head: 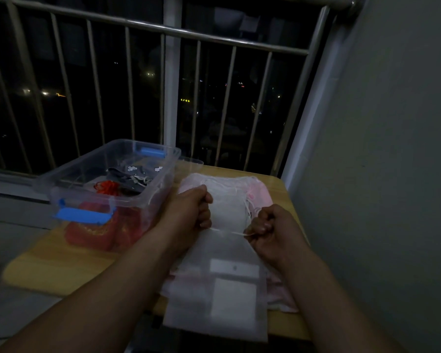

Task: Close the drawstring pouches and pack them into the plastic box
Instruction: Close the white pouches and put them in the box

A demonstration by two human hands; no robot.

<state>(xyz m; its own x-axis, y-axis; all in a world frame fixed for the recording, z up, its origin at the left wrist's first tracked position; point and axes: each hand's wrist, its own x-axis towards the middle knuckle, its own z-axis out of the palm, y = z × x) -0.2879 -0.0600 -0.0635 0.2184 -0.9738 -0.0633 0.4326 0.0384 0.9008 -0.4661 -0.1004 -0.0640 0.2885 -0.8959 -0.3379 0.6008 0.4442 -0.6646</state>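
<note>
Curled into fists, the left hand (189, 212) and right hand (270, 230) each grip an end of the drawstring (227, 232) of a white pouch (229, 256) lying on the table (61, 263) beside the plastic box (74, 161).

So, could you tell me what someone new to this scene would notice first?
The hands draw the eye first: the left hand and right hand each grip an end of a drawstring, stretched taut between them over a white pouch in the middle of the table. To their left stands a clear plastic box with blue latches, holding a red pouch and a dark grey pouch.
</note>
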